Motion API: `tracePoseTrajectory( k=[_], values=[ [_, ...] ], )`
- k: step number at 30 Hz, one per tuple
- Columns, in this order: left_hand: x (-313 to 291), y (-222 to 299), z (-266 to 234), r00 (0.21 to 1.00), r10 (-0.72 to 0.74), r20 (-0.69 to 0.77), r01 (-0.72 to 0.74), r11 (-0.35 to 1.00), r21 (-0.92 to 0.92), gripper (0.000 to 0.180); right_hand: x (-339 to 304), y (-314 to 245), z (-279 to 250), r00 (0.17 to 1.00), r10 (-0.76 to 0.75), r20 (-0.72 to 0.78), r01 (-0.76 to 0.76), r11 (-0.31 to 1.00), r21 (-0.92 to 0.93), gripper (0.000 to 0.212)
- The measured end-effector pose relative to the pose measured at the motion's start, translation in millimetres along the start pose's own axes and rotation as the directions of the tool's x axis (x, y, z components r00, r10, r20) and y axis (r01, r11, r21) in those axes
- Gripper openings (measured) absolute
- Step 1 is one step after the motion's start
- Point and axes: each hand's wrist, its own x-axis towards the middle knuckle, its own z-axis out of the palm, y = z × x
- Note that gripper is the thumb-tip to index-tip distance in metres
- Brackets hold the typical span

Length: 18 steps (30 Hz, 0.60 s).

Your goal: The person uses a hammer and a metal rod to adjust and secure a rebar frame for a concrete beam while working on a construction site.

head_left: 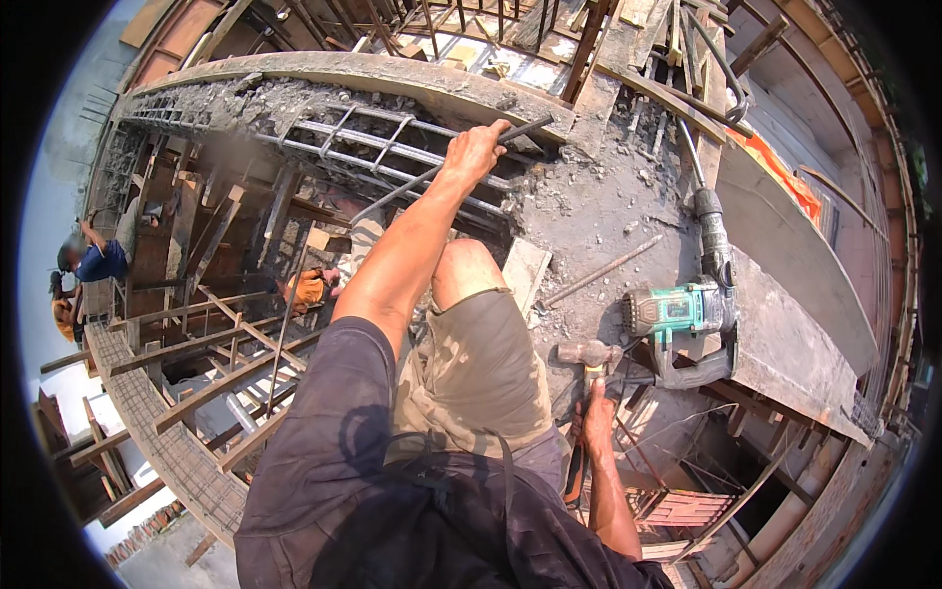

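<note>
My left hand [475, 155] is closed round a long dark steel bar [397, 193], which slants across the exposed rebar [368, 147] of a broken concrete beam. The bar's upper end rests near the beam's chipped edge. Low on the right, my right hand [596, 424] grips the handle of a club hammer [587, 353]. Its steel head points away from me, beside a teal demolition hammer [677, 309] lying on the concrete with its chisel bit pointing to the far side. A rusty loose rod [603, 272] lies between the rebar and that machine.
Rubble covers the grey slab [608, 201]. Along the beam runs a wooden form board [373, 71]. To the left, timber props [211, 393] cross a deep drop, where a person in orange [309, 290] is below. Other people [103, 257] are at the far left.
</note>
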Motion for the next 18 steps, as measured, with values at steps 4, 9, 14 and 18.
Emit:
tracePoseTrajectory(
  k=[4,9,14,18],
  values=[
    [-1,-10,-3,0.996,0.075,-0.051,-0.070,0.992,0.106,0.050,9,9,-4,0.999,-0.032,-0.004,0.032,0.999,-0.005,0.076],
    [-15,-34,-58,0.985,0.050,-0.166,-0.029,0.992,0.122,0.052,11,12,-6,0.997,-0.081,0.004,0.081,0.997,-0.017,0.076],
    [-59,-70,-135,0.907,-0.038,-0.420,0.093,0.989,0.111,0.048,6,1,-4,0.994,-0.105,-0.001,0.105,0.993,-0.051,0.076],
    [-137,-99,-197,0.782,-0.164,-0.601,0.246,0.968,0.055,0.048,1,-5,-3,0.999,-0.047,0.018,0.047,0.999,-0.023,0.076]
  ],
)
